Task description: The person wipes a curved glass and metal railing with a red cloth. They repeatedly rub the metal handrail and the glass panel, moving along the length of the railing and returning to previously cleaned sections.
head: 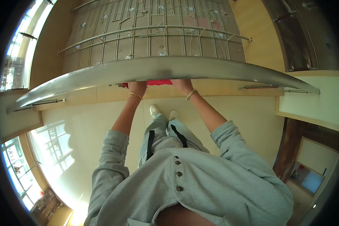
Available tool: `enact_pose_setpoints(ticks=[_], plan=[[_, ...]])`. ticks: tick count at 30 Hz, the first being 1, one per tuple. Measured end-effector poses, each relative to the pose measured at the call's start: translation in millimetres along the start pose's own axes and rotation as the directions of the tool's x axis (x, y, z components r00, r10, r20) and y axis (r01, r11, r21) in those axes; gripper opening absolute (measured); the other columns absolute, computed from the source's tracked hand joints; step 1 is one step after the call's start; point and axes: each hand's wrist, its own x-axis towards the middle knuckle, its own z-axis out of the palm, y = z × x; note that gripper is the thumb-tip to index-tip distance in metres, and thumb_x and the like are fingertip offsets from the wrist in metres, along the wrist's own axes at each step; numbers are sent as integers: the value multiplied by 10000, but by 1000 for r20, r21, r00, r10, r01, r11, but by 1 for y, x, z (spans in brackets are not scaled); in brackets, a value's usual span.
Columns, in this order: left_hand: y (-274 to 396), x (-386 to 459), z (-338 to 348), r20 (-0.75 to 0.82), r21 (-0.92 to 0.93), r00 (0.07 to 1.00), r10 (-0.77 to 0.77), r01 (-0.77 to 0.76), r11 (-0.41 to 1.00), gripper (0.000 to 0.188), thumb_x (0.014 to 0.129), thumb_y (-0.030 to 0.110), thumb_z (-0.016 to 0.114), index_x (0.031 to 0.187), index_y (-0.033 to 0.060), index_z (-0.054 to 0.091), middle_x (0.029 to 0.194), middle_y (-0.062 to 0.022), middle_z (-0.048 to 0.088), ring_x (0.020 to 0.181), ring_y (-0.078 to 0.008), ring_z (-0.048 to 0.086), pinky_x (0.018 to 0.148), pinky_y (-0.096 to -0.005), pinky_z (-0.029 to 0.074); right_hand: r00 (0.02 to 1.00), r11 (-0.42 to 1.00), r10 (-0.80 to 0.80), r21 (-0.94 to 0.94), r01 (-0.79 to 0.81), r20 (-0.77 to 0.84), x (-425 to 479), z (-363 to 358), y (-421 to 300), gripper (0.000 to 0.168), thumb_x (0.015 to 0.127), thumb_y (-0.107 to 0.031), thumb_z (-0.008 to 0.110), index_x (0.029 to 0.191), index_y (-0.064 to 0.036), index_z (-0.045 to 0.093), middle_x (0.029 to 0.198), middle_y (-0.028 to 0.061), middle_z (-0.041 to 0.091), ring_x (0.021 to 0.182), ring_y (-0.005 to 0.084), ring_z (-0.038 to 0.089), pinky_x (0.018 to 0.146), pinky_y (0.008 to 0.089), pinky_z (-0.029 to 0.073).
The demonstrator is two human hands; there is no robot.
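Note:
A broad, brushed-metal handrail [163,69] curves across the view in front of me. Just under its near edge, a red cloth [159,82] spans the gap between my two hands. My left hand [137,88] holds the cloth at its left part, and a bit of red shows beyond that wrist. At the cloth's right end is my right hand [183,85], also on it. The rail hides the fingers of both hands and most of the cloth. Each wrist wears a bracelet.
Beyond the rail lies a metal framework [141,31] with wires and several small lamps. Metal rods [261,87] show under the rail at right. My shoes [154,110] stand on pale, glossy floor tiles [228,118]. Windows [19,169] are at left, a framed opening [308,178] at right.

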Motion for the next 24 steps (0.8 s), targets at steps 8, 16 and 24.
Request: enact_pose_setpoints(ticks=[8,16,24], plan=[[-39,-18,22,-22,10,940,341,-341,940,302,848,317,509,1041,100,594,1061,-134,583,1009,-339,525,858,-470,384,944,746,-311,-588,314,109,-2,82,-26,308,773,-238,567,976,-7,575,972,155,587,933,309,552,796,433,423],[-82,-20,13,126,164,987,103,-123,979,205,812,190,502,979,133,607,987,-131,605,943,-323,558,812,-459,416,969,852,-246,-468,235,40,17,158,-67,210,745,-156,538,882,-18,616,920,164,595,883,327,558,760,450,430],[-36,-13,21,-24,195,991,133,-126,973,178,769,186,536,907,126,630,905,-93,625,865,-300,581,776,-440,423,960,854,-281,-462,240,-21,7,111,-44,149,774,-116,495,837,-49,612,885,160,595,876,322,559,758,436,434]])
